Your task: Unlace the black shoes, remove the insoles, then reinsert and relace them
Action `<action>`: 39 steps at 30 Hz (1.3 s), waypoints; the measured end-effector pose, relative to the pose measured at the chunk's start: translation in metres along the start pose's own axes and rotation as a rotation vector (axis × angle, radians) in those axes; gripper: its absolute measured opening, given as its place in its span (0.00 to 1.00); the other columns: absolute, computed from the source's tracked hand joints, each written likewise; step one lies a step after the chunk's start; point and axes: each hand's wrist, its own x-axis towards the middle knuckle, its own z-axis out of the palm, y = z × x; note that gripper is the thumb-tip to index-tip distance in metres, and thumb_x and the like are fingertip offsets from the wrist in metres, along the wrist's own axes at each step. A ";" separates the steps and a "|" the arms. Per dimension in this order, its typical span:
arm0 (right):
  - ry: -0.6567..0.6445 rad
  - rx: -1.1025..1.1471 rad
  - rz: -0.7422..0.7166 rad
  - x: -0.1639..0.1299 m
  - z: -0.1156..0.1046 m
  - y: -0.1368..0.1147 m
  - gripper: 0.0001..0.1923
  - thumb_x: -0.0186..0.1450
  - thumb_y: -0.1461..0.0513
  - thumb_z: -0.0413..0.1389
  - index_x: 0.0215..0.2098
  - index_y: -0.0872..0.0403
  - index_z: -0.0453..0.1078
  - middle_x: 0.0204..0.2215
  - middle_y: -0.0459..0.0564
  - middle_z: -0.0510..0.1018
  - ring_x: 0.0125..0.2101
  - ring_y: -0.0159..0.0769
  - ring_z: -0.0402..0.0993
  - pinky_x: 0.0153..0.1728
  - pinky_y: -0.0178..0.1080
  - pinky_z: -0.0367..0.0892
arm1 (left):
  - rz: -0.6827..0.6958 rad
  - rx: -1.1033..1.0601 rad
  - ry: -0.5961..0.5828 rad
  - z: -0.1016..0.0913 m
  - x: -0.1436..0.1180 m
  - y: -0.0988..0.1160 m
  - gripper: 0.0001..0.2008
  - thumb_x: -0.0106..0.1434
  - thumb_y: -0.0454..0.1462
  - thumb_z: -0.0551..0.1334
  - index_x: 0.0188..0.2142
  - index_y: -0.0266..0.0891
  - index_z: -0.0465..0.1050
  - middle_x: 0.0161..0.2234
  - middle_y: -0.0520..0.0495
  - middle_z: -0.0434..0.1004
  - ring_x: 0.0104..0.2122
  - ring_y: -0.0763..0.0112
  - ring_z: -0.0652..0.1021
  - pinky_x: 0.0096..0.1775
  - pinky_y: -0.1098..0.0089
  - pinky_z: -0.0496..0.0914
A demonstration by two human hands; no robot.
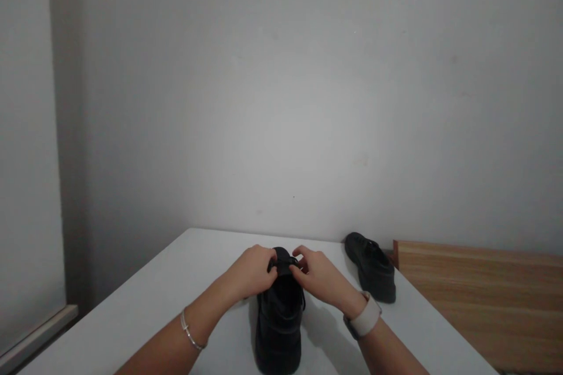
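Head view: your left hand (251, 272) and right hand (320, 277) both pinch the laces on the near shoe (280, 316); keep tension even, shoe flat.

Two black shoes (278, 316) (372, 272), two hands (251, 272) (320, 276), one table (176, 281).

We work at a white bench (145, 304) with a smooth, plain top, its far edge set against a pale wall. Two black shoes lie directly on it. The near shoe (279, 328) stands upright on its sole in the middle of the top, running lengthwise from us towards the wall. The second shoe (372, 272) rests on its sole near the far right corner, close to the right edge, well apart from the first. Just beside the bench on the right stands a lower wooden surface (479, 299).
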 end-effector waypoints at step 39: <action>0.718 0.897 -0.259 0.034 -0.077 -0.033 0.10 0.63 0.55 0.51 0.35 0.52 0.58 0.26 0.44 0.72 0.30 0.32 0.70 0.38 0.40 0.66 | 0.006 -1.124 0.797 -0.084 0.028 -0.006 0.11 0.58 0.44 0.58 0.35 0.41 0.59 0.23 0.57 0.68 0.21 0.75 0.73 0.27 0.72 0.69</action>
